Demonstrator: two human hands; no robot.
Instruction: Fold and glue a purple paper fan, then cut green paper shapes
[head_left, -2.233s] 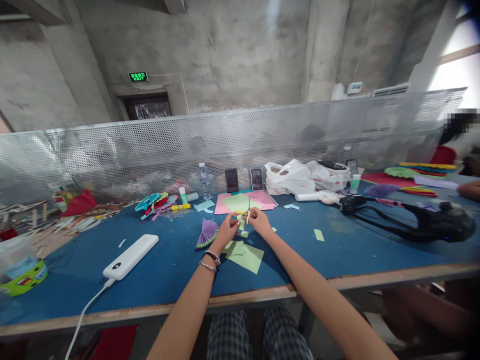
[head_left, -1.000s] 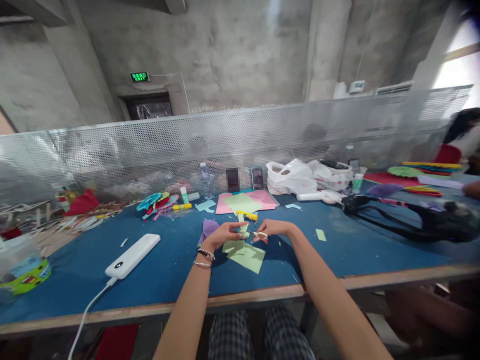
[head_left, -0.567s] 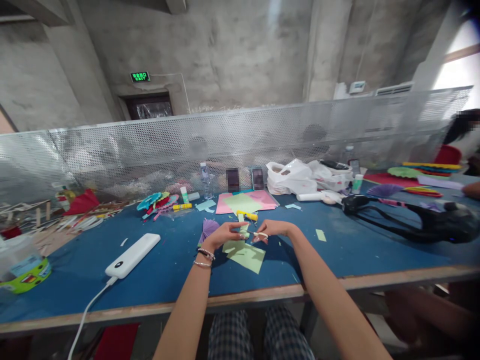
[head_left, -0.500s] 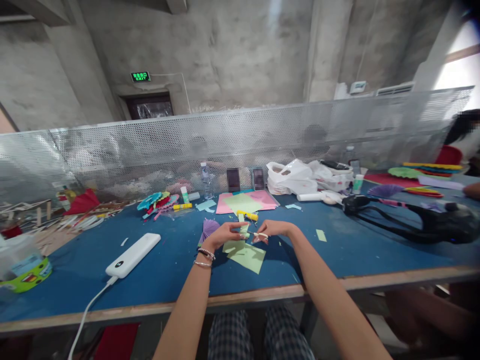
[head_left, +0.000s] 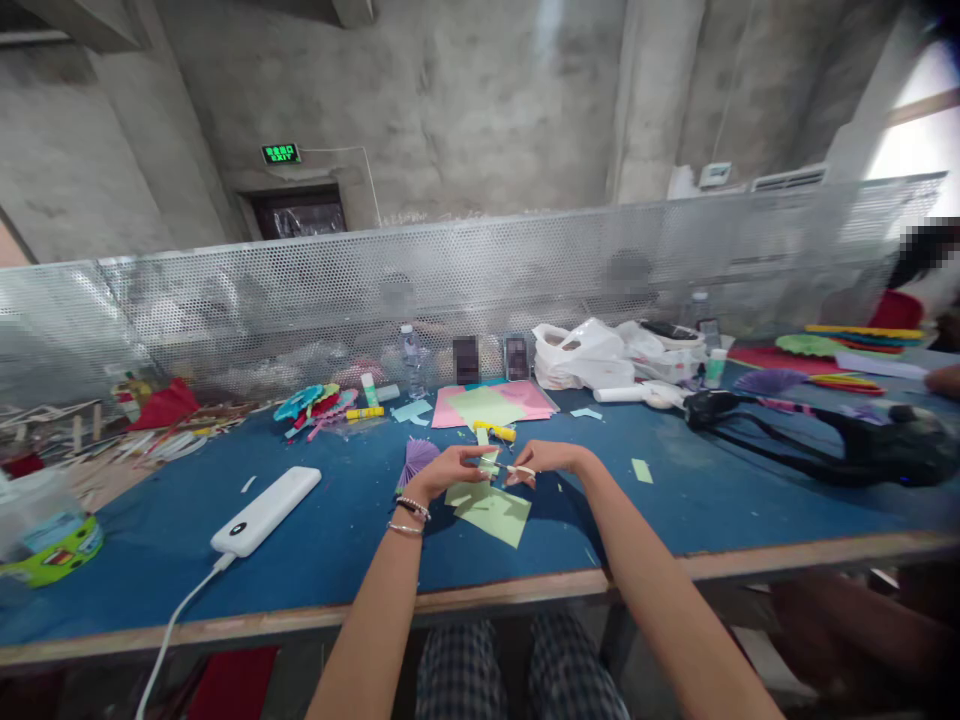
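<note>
My left hand (head_left: 444,470) and my right hand (head_left: 546,458) meet over the blue table (head_left: 675,500), fingers pinched. Between them they hold a small light-green folded paper piece (head_left: 489,462) and a thin pale stick (head_left: 517,469). The stick lies roughly level in my right fingers, pointing at the left hand. Under the hands lie light-green paper sheets (head_left: 491,510). A purple pleated paper fan (head_left: 416,458) rests just left of my left hand. A yellow glue stick (head_left: 495,431) lies just beyond the hands.
A white power bank (head_left: 266,510) with its cable lies at the left. Pink and green sheets (head_left: 491,403), coloured fans (head_left: 307,405), white bags (head_left: 592,355) and a black headset (head_left: 862,445) line the back and right. A perforated metal screen (head_left: 300,300) backs the table. Another person's arm (head_left: 941,380) shows far right.
Since the oldest frame my hands have come down nearer the table and the stick has turned from upright to level. Over the last second nothing has visibly moved.
</note>
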